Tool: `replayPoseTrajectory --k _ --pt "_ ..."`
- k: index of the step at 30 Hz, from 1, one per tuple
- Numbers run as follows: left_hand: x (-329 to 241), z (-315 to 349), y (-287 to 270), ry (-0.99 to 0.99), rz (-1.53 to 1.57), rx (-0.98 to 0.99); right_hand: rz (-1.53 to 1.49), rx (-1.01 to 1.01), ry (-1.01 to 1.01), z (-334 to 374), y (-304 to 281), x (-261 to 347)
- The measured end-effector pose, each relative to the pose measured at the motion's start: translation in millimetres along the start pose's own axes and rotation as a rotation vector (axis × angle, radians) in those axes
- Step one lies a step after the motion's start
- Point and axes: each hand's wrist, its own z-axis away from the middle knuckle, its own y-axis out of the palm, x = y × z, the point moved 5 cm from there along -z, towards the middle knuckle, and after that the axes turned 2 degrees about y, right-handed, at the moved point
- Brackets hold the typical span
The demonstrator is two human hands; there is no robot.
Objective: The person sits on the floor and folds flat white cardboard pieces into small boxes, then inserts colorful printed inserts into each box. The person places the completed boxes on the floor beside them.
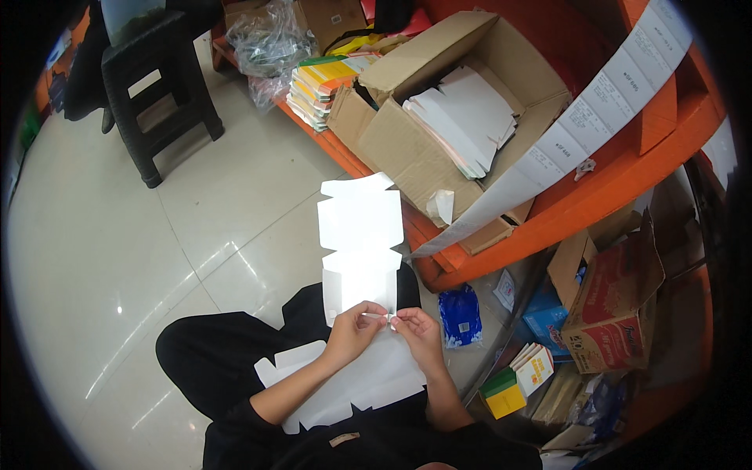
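A white die-cut carton blank (360,223) stretches away from my lap, its far panels flat and its near part with side walls folded up. My left hand (354,333) and my right hand (417,335) meet at its near edge. Both pinch the card there with thumb and fingers, at the right near corner. A second white carton blank (345,388) lies flat across my lap beneath my forearms, with notched flaps showing at its edges.
On the orange shelf (501,251) stands an open cardboard box (423,149) of white card sheets. A printed label strip (548,157) hangs over it. Yellow-orange cartons (321,90) are stacked beside the box. Right of me lie a blue packet (460,315), a red-brown box (607,313) and small cartons (517,380). A black stool (157,94) stands far left.
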Motion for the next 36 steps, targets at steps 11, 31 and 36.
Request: replayPoseTrajectory --k 11,31,36 --pt "18.3 -1.8 7.9 0.022 0.271 0.043 -0.039 0.093 -0.048 3.2 12.3 9.5" --pt "-10.7 -23.5 -77.2 0.225 0.231 -0.273 0.007 0.141 -0.243 -14.4 21.0 5.1" --pt "-59.4 4.9 -62.0 0.625 -0.344 -0.416 0.541 0.031 -0.427 -3.2 55.5 59.3"
